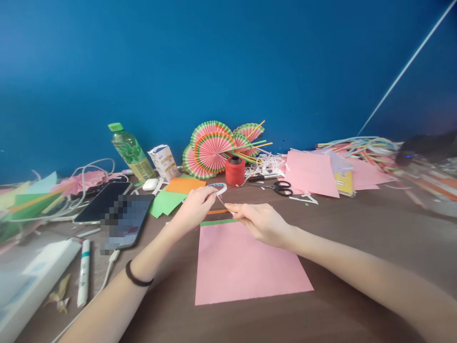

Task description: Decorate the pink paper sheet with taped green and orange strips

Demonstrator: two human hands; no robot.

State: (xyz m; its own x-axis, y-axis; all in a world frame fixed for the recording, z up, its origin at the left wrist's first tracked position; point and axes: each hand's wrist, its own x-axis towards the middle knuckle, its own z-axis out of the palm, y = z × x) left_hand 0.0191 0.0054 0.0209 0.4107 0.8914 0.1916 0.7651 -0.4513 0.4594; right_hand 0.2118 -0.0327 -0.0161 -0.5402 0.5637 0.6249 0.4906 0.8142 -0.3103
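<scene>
Brown tabletop (346,247), cluttered toward the blue wall (250,57). Left hand (196,204) grips tape roll (223,189); right hand (262,223) pinches tape strip (223,204) above green-edged pink paper (246,267) lying flat.

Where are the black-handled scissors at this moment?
In the head view, the scissors lie on the table right of centre, between the red spool and the pink sheets near the wall, beyond the right hand.
</scene>
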